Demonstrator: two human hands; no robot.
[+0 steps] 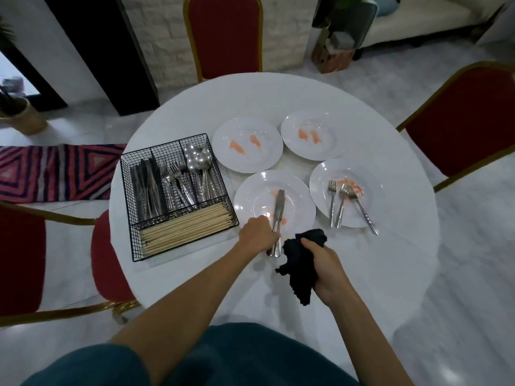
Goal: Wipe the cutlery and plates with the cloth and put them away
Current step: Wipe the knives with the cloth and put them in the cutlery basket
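Observation:
Several white plates smeared with orange sauce sit on the round white table (362, 274). On the near left plate (248, 201) lie knives (279, 210); my left hand (257, 234) grips their handles at the plate's near rim. My right hand (324, 267) holds a crumpled black cloth (299, 263) just right of the handles. Three forks (341, 203) lie on the near right plate (370, 215). Two far plates (223, 151) (334, 146) carry only sauce.
A black wire caddy (126, 188) at the table's left holds knives, forks, spoons and a front row of wooden chopsticks (184, 229). Red chairs with gold frames stand at the far side (224, 34), right (468, 118) and left (22, 260).

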